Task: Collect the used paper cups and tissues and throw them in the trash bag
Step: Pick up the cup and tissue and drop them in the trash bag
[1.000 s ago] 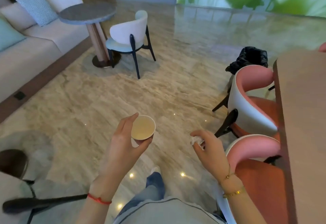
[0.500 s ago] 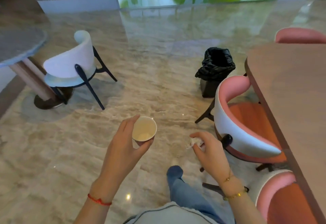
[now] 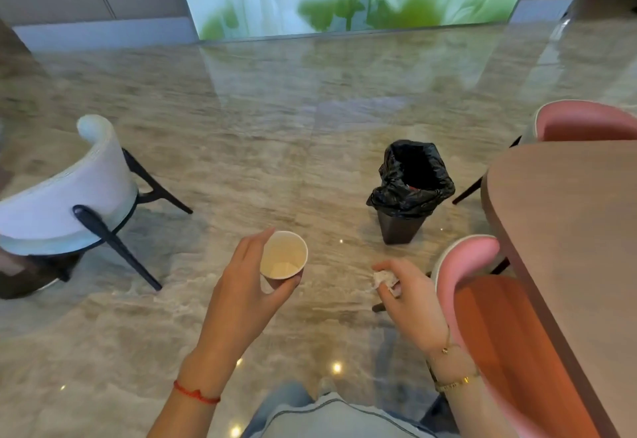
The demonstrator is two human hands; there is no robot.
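At the bottom edge, the person's pale top and jeans are cut off by the frame, and only part of each forearm shows. The left hand [image 3: 241,296] has a grip closed around one paper cup [image 3: 283,255], thumb below the rim on the near side and fingers along its left; the cup is held upright above the floor, its mouth facing the camera, and the outer wall is almost entirely hidden, so any print on it cannot be seen. The inside looks pale with something faint at the bottom, too soft to make out. The right hand [image 3: 410,294] has its grip pinched shut on one crumpled white tissue [image 3: 384,279], most of it buried under the fingers. A red string bracelet [image 3: 195,395] sits on the left wrist; two thin gold bracelets [image 3: 455,382] on the right.

To the right, one pink chair [image 3: 482,299] stands tucked against a brown tabletop [image 3: 568,230], both cropped by the frame edge. Farther out on the marble floor [image 3: 275,127] stands one dark bin lined with a black trash bag [image 3: 412,182], well apart from both hands; its inside is too dark to read, apart from a small reddish strip at the rim. A white chair [image 3: 65,196] on the left is blurred and cut off. A second pink chair [image 3: 582,122] peeks beyond the tabletop. No writing is legible anywhere.
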